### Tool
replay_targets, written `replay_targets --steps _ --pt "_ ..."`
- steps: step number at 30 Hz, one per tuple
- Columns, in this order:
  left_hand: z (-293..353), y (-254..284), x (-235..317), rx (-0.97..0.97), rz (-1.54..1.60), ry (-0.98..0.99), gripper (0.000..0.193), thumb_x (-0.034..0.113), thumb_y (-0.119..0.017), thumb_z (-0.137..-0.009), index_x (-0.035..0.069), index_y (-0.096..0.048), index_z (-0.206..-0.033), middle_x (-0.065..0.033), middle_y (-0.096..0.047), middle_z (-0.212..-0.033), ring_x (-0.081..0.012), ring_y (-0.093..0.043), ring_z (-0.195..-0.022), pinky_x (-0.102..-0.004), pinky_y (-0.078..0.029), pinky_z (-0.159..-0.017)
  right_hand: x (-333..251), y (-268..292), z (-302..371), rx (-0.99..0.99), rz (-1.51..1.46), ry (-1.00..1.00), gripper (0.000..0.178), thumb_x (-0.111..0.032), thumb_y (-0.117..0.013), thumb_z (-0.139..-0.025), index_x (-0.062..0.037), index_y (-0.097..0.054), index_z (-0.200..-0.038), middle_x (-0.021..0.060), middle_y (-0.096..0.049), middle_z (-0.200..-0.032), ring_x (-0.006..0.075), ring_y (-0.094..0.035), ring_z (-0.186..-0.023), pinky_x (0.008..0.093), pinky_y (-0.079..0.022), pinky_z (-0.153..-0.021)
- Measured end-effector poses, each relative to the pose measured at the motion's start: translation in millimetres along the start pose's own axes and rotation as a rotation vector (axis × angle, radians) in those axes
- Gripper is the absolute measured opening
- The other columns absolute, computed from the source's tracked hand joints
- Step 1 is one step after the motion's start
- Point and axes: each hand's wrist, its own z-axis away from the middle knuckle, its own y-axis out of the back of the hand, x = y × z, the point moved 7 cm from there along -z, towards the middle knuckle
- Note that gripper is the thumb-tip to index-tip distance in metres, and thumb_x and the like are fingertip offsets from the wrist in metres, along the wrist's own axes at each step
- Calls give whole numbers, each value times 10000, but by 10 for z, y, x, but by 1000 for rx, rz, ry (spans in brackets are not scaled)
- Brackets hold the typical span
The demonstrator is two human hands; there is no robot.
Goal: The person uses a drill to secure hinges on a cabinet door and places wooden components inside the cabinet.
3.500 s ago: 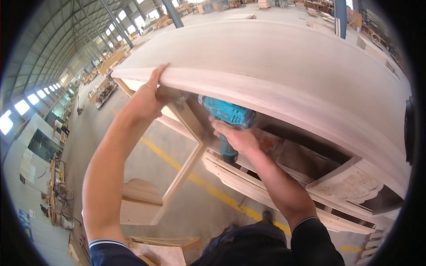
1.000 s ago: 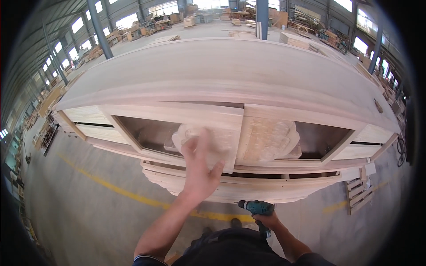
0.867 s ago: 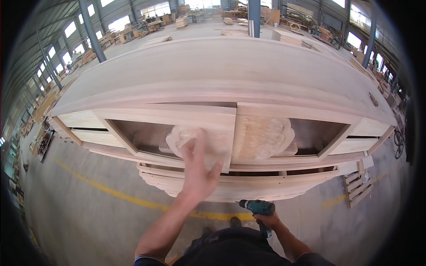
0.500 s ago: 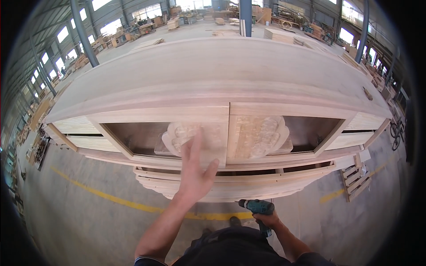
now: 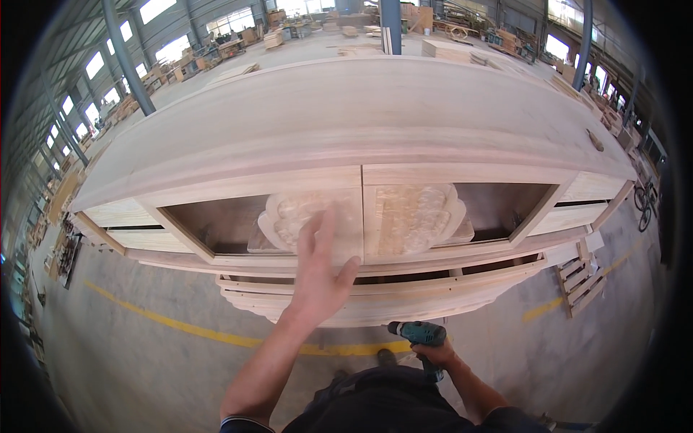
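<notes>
A pale, unpainted wooden cabinet (image 5: 346,108) spans the view in front of me. Its two front doors meet at a centre seam, each with a carved scalloped panel: the left door (image 5: 346,242) and the right door (image 5: 372,242). My left hand (image 5: 317,278) is open at the left door, fingers stretched up over its carving; whether they touch it is unclear. Low on the right, my right hand (image 5: 435,353) grips a teal and black cordless drill (image 5: 421,333), its nose pointing left. The drill is apart from the cabinet.
Dark openings flank the carved panels. Below lies a long slotted wooden base (image 5: 382,296). A small object (image 5: 595,140) rests at the top's right end. A pallet (image 5: 580,283) stands on the floor at right, with a bicycle (image 5: 644,203) farther off. Blue columns (image 5: 391,29) rise behind.
The left door's free edge, which stood slightly proud, now sits about level with the right door. My left hand has stayed by it. The view has shifted slightly; the drill remains in my right hand.
</notes>
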Motion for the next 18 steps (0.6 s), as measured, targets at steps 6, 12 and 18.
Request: replay_targets --steps 6,12,18 --pt "-31 -65 267 6 -259 -220 896 86 -744 -846 -32 -263 -1593 -247 -249 -1638 -450 -285 -1495 -564 -253 -1214 75 61 -43 24 39 6 167 -92 -798 -830 -34 -733 -972 40 -700 -784 142 -669 -654 302 -570 -624" --pt "-177 -248 245 -127 -619 -226 899 132 -767 -810 -33 -313 -1569 -194 -189 -1694 -402 -155 -1576 -692 -143 -1204 65 74 -41 3 27 1 147 -93 -790 -822 -29 -736 -943 41 -690 -752 142 -663 -641 298 -561 -614" --pt "-177 -233 238 -112 -660 -230 891 141 -768 -809 -32 -324 -1562 -169 -202 -1695 -355 -172 -1580 -693 -143 -1204 23 76 -15 30 40 3 158 -81 -785 -819 -23 -738 -958 50 -699 -769 146 -670 -644 302 -570 -620"
